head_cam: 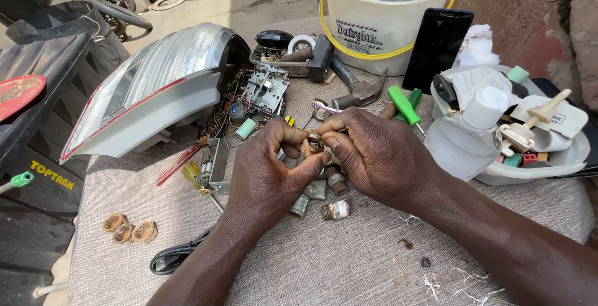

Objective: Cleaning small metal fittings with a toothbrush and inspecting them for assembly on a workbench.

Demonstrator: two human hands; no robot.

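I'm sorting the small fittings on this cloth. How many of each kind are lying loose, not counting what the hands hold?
Brass ring fittings, clustered by the left forearm: 3
Grey threaded metal fittings, under the hands: 4 visible
Total: 7
The left hand and right hand may hide more.

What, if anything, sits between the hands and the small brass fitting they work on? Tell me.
Nothing visible. The left hand and right hand both pinch the small brass fitting directly with their fingertips, above the loose threaded metal fittings on the grey cloth.
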